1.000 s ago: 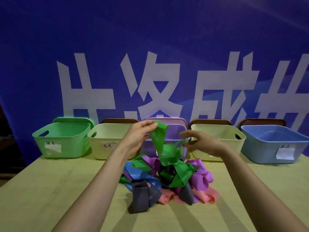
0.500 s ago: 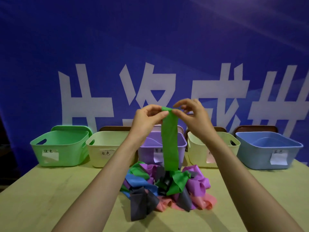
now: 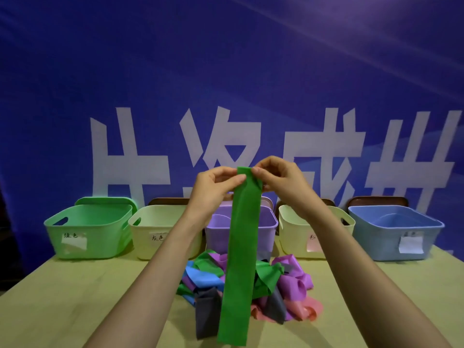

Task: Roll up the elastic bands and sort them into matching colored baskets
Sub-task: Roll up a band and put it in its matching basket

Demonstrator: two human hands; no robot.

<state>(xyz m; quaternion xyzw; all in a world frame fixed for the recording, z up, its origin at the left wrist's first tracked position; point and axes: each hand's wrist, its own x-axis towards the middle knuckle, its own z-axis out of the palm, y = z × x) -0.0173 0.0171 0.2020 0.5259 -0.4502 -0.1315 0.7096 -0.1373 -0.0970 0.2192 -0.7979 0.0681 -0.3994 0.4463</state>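
Above the pile point(image 3: 248, 290) of bands on the table point(image 3: 75, 297), both hands pinch the top edge of a green band point(image 3: 238, 272), which hangs straight down in front of the purple basket point(image 3: 268, 229). Left hand point(image 3: 213, 187) grips the left corner between thumb and curled fingers; right hand point(image 3: 278, 177) grips the right corner likewise. Behind stand a green basket point(image 3: 90, 229), two cream baskets point(image 3: 155, 232) and a blue basket point(image 3: 394, 232).
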